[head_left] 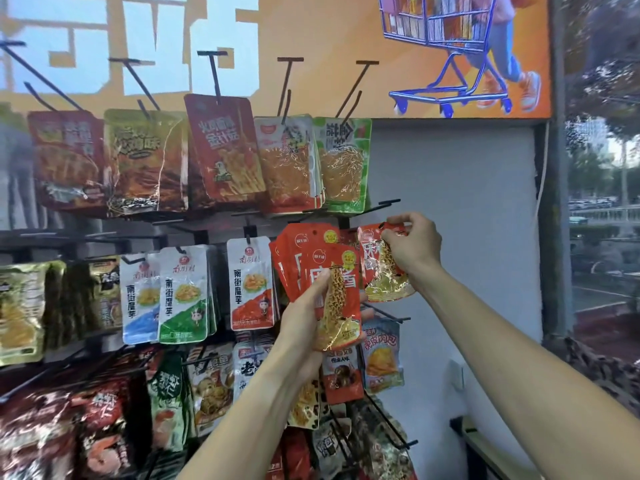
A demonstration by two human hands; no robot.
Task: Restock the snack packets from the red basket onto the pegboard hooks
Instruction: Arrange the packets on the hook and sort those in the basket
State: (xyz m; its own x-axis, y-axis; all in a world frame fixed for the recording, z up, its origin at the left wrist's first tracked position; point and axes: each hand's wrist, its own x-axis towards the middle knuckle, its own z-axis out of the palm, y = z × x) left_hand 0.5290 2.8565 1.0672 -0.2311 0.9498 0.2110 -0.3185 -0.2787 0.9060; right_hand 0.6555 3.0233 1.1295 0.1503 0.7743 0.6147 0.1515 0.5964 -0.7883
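Observation:
My left hand (pixel 304 323) grips a fan of several red snack packets (pixel 311 265) with clear windows showing yellow strips, held in front of the rack's middle row. My right hand (pixel 412 247) pinches the top of one more red snack packet (pixel 384 271) and holds it up at a black hook (pixel 388 202) at the right end of that row. Whether the hook passes through the packet's hole is hidden by my fingers. The red basket is out of view.
The rack holds rows of hanging packets: red and green ones (pixel 221 150) on top, white ones (pixel 183 292) in the middle, mixed ones (pixel 381 355) lower down. Empty hooks (pixel 398 441) stick out at lower right. A white wall (pixel 467 237) and a window (pixel 602 202) lie to the right.

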